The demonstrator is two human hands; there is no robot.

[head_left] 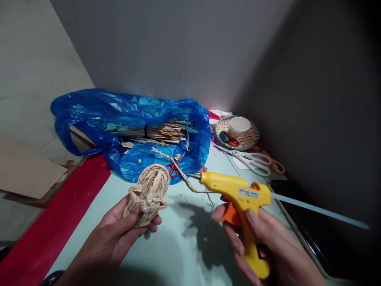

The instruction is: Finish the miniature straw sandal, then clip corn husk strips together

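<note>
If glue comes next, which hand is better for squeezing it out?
Right, I think. The right hand grips the yellow glue gun by its handle, close to the orange trigger. The left hand is busy holding the woven piece with the pearl beads.

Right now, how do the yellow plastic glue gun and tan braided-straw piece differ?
Surface: the yellow plastic glue gun is smooth; the tan braided-straw piece is ropy, with pearly beads.
Pose: the gun's nozzle points left; the piece's beaded side faces the camera.
Hold: the right hand grips the gun; the left hand holds the piece.
Shared: both are hand-held.
</note>
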